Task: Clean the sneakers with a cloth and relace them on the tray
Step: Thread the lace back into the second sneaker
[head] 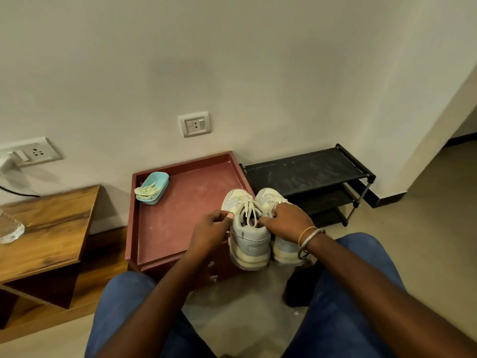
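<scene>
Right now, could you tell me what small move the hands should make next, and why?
Probably pull the laces snug: the left hand and right hand each pinch them at the top of the left sneaker, whose crossings look threaded, while the cloth lies in the dish.

Two pale grey-and-cream sneakers [251, 239] sit side by side, toes toward the far wall, at the near right corner of a dark red tray [178, 223], heels past its near edge. Cream laces [248, 211] cross the left one's tongue. A crumpled pale yellow cloth [146, 193] lies at the tray's far left corner.
</scene>
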